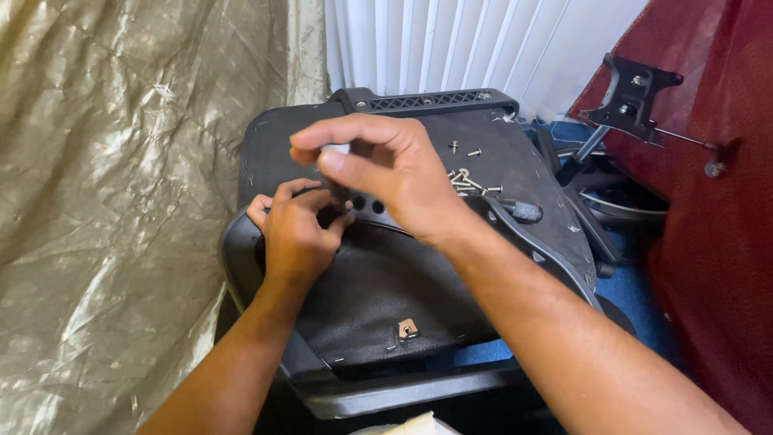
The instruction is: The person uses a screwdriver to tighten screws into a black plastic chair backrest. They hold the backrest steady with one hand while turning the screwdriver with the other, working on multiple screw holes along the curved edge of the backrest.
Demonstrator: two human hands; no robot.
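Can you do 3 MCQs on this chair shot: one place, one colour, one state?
1. Where do the loose screws lie?
A. on the upturned seat, past the right hand
B. on the blue floor
C. on the red cloth

2. What colour are the blinds?
A. red
B. white
C. black

3. How does the right hand stand?
A. flat and open on the seat
B. fingers pinched on a small pale thing
C. gripping the chair base

Key:
1 A, the screws sit in a cluster on the black underside beyond that hand.
2 B, the slats at the back are white.
3 B, thumb and fingers close on a pale bit above the left hand.
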